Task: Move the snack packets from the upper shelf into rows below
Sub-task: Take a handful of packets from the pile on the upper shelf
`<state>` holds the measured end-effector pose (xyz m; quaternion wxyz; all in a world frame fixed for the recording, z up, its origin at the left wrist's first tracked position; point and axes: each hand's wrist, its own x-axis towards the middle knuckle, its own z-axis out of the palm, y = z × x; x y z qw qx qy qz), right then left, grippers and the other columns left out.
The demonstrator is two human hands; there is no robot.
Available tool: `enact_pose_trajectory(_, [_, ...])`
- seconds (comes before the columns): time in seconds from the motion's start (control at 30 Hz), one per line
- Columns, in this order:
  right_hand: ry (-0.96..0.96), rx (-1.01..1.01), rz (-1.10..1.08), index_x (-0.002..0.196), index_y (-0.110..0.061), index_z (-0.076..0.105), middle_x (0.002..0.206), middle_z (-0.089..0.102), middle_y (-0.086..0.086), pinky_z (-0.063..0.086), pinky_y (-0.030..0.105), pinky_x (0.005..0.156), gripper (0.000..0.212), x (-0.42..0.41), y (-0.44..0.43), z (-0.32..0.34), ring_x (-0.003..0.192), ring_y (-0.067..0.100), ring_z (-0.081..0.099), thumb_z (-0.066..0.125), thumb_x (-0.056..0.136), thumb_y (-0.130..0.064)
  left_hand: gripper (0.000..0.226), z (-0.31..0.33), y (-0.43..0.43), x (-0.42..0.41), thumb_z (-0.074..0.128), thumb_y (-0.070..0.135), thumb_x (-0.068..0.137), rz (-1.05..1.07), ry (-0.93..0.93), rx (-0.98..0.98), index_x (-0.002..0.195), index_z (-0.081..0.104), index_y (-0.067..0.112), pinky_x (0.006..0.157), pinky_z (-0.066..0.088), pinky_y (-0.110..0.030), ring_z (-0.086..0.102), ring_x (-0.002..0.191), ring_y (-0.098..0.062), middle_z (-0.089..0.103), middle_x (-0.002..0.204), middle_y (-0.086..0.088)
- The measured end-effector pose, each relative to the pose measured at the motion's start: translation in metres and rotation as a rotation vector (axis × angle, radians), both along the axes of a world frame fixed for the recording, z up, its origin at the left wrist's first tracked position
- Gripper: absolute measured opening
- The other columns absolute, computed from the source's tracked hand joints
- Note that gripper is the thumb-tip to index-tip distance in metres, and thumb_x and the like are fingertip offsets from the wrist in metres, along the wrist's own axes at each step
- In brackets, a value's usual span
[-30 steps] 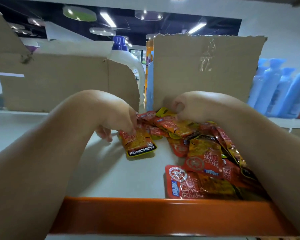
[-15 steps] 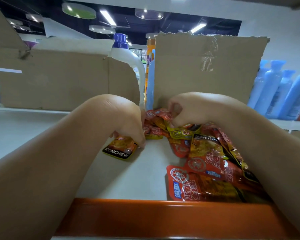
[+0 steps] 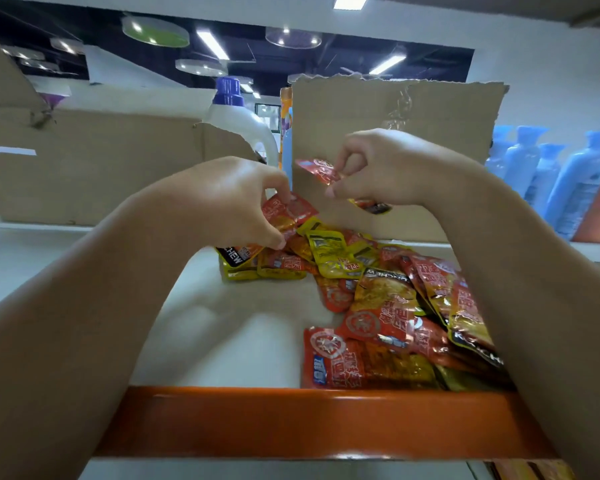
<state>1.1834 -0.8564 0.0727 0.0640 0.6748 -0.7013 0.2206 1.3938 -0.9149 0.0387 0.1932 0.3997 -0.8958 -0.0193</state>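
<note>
Snack packets (image 3: 395, 306) heaped on upper shelf (image 3: 239, 341) before torn cardboard box (image 3: 413, 112), red packet (image 3: 288, 211) pinched by left hand (image 3: 229, 202) at box's left corner, second packet (image 3: 317, 169) pinched by right hand (image 3: 378, 168) before box face, contents hidden

— What colours are the snack packets (image 3: 378, 320)?
— Mostly red and orange with white script. A few yellow packets (image 3: 328, 252). Some carry black bands lettered white.
— And the shelf (image 3: 239, 341)?
— Pale grey-white, its front lip (image 3: 291, 420) glossy orange. The cardboard (image 3: 395, 109) is plain brown, the jug (image 3: 238, 119) white with a purple cap (image 3: 228, 87), the bottles (image 3: 575, 181) light blue.
</note>
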Motion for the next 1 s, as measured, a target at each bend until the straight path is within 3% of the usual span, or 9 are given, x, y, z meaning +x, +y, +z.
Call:
enact_pose_trajectory(0.2, [-0.046, -0.107, 0.017, 0.102, -0.029, 0.066, 0.099, 0.063, -0.010, 0.048, 0.029, 0.065, 0.031, -0.012, 0.052, 0.032, 0.082, 0.011, 0.061, 0.077, 0.083, -0.051, 0.047, 0.007, 0.037, -0.025, 0.085, 0.055, 0.071, -0.051, 0.197, -0.145, 0.113, 0.067, 0.044, 0.076, 0.054, -0.034, 0.063, 0.083, -0.013, 0.068, 0.099, 0.008])
enact_pose_trajectory(0.37, [-0.145, -0.207, -0.013, 0.101, -0.027, 0.065, 0.103, 0.067, -0.005, 0.055, 0.034, 0.075, 0.029, -0.065, 0.132, 0.029, 0.084, 0.013, 0.065, 0.078, 0.083, -0.047, 0.046, 0.012, 0.102, -0.079, 0.080, 0.059, 0.075, -0.132, 0.385, -0.236, 0.114, 0.066, 0.039, 0.081, 0.057, -0.036, 0.066, 0.087, -0.012, 0.071, 0.102, 0.011])
enact_pose_trajectory(0.47, [-0.234, -0.309, -0.019, 0.097, -0.027, 0.064, 0.100, 0.068, -0.005, 0.048, 0.022, 0.057, 0.024, -0.114, 0.195, 0.015, 0.060, 0.004, 0.059, 0.079, 0.083, -0.039, 0.040, 0.013, 0.148, -0.121, 0.081, 0.054, 0.076, -0.164, 0.463, -0.227, 0.110, 0.068, 0.038, 0.078, 0.054, -0.030, 0.065, 0.085, -0.004, 0.071, 0.099, 0.014])
enact_pose_trajectory(0.53, [-0.283, -0.339, -0.051, 0.099, -0.025, 0.063, 0.098, 0.068, -0.005, 0.042, 0.017, 0.052, 0.024, -0.151, 0.242, 0.002, 0.053, 0.005, 0.057, 0.079, 0.084, -0.035, 0.038, 0.009, 0.183, -0.156, 0.082, 0.051, 0.076, -0.217, 0.500, -0.222, 0.108, 0.068, 0.036, 0.079, 0.055, -0.034, 0.066, 0.084, -0.009, 0.072, 0.097, 0.011])
enact_pose_trajectory(0.6, [-0.303, -0.367, -0.102, 0.099, -0.025, 0.063, 0.098, 0.068, -0.006, 0.045, 0.024, 0.059, 0.027, -0.187, 0.290, -0.012, 0.060, 0.004, 0.058, 0.078, 0.082, -0.040, 0.036, 0.003, 0.220, -0.195, 0.083, 0.048, 0.076, -0.284, 0.516, -0.209, 0.107, 0.068, 0.035, 0.078, 0.056, -0.037, 0.067, 0.082, -0.014, 0.072, 0.095, 0.009])
enact_pose_trajectory(0.7, [-0.357, -0.419, -0.194, 0.095, -0.029, 0.060, 0.091, 0.067, -0.014, 0.048, 0.030, 0.062, 0.030, -0.239, 0.363, -0.033, 0.058, 0.005, 0.060, 0.072, 0.074, -0.048, 0.034, -0.007, 0.274, -0.258, 0.082, 0.046, 0.077, -0.348, 0.512, -0.176, 0.106, 0.070, 0.035, 0.071, 0.050, -0.030, 0.062, 0.079, -0.013, 0.068, 0.090, 0.011])
enact_pose_trajectory(0.83, [-0.344, -0.427, -0.320, 0.091, -0.027, 0.060, 0.078, 0.067, -0.007, 0.050, 0.035, 0.061, 0.020, -0.300, 0.453, -0.064, 0.058, 0.012, 0.061, 0.077, 0.086, -0.036, 0.033, -0.030, 0.342, -0.337, 0.083, 0.044, 0.075, -0.420, 0.562, -0.122, 0.103, 0.069, 0.037, 0.072, 0.042, -0.028, 0.060, 0.086, -0.016, 0.064, 0.091, 0.013])
enact_pose_trajectory(0.93, [-0.326, -0.454, -0.426, 0.091, -0.026, 0.062, 0.082, 0.064, -0.008, 0.048, 0.031, 0.067, 0.018, -0.334, 0.502, -0.086, 0.069, 0.006, 0.059, 0.076, 0.086, -0.036, 0.032, -0.052, 0.377, -0.383, 0.083, 0.047, 0.077, -0.463, 0.594, -0.052, 0.104, 0.068, 0.039, 0.065, 0.037, -0.018, 0.057, 0.086, -0.011, 0.063, 0.087, 0.015])
enact_pose_trajectory(1.0, [-0.318, -0.436, -0.483, 0.090, -0.026, 0.062, 0.084, 0.063, -0.008, 0.047, 0.029, 0.067, 0.017, -0.354, 0.525, -0.100, 0.072, 0.007, 0.058, 0.075, 0.086, -0.035, 0.036, -0.071, 0.394, -0.410, 0.082, 0.054, 0.077, -0.479, 0.588, 0.014, 0.106, 0.066, 0.040, 0.069, 0.038, -0.022, 0.059, 0.089, -0.009, 0.066, 0.093, 0.016])
